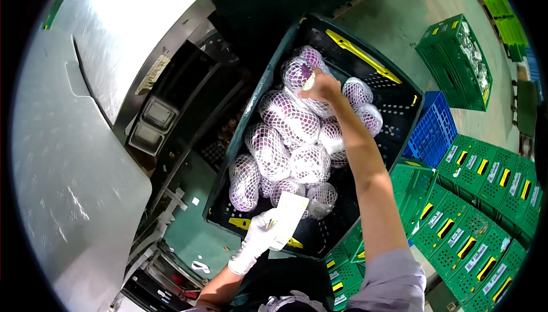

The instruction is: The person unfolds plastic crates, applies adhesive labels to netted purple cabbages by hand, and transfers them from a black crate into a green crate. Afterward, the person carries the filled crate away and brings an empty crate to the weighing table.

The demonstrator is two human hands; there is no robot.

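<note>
A dark green crate (260, 106) holds many purple round items in white foam netting (285, 118). My right hand (321, 86), bare, reaches into its upper part and has its fingers closed on a netted purple item (298, 73). My left hand (261, 233), in a white glove, holds a white card or sheet of labels (289, 218) over the crate's near edge. Small print shows on the card, too small to read.
A metal table (85, 169) stands at the left, with clear plastic trays (151, 124) on a shelf beside it. Green crates (468, 226) are stacked at the lower right, near a blue crate (432, 129). Another green crate (454, 64) stands on the floor (399, 27).
</note>
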